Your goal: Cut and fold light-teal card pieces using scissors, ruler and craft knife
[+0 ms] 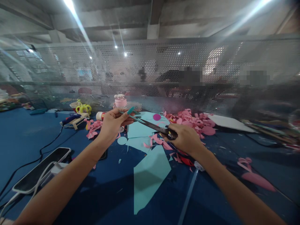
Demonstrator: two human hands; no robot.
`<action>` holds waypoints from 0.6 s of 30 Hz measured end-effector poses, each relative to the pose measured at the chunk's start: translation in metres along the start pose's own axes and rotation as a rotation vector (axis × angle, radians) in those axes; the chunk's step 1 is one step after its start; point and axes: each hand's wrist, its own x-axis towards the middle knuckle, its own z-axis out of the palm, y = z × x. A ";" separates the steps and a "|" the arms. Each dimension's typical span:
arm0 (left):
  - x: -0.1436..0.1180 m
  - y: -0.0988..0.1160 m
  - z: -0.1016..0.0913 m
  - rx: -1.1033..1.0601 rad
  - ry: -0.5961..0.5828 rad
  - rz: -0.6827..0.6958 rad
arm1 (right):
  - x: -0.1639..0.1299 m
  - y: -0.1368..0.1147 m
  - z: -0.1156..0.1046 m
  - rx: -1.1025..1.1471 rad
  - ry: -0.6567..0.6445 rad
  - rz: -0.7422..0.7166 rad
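White bottle point(99, 116), L of centre, behind L wrist: red on label, print too small to read. Pink-banded jar point(120, 101) at back, wording not legible either.

Both forearms reach fwd from lower corners, angled in to centre, hands raised over table point(93, 200). L hand point(115, 121): thumb + fingers pinched on sm. blue-green paper piece point(131, 110). R hand point(184, 137): back up, fingers closed round handles of scissors point(154, 126); blades point L at the piece, exact contact can't tell.

Below, approx. centre: lg. pale-blue sheet point(150, 178) flat on table. Pink scraps point(187, 121) heaped beyond R hand. Phone point(43, 170) far L, w/ white cable point(42, 179) across it.
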 end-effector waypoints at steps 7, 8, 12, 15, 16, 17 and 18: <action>0.001 -0.003 -0.001 -0.007 0.011 -0.006 | 0.000 0.000 -0.001 0.004 -0.028 0.001; 0.001 -0.003 -0.002 -0.007 0.011 -0.007 | 0.000 0.001 -0.001 0.000 -0.034 0.003; 0.002 -0.005 -0.002 -0.005 -0.002 -0.003 | 0.000 0.002 -0.002 -0.022 -0.038 0.009; 0.001 -0.004 -0.002 -0.011 -0.001 -0.002 | 0.000 0.003 -0.002 -0.024 -0.038 0.001; 0.001 -0.004 -0.002 -0.013 -0.001 -0.004 | 0.001 0.002 -0.002 -0.022 -0.037 -0.002; 0.001 -0.004 -0.002 -0.012 -0.001 -0.005 | 0.001 0.002 -0.003 -0.021 -0.035 -0.003; 0.000 -0.003 -0.002 -0.008 -0.001 -0.005 | 0.001 0.002 -0.003 -0.021 -0.031 -0.005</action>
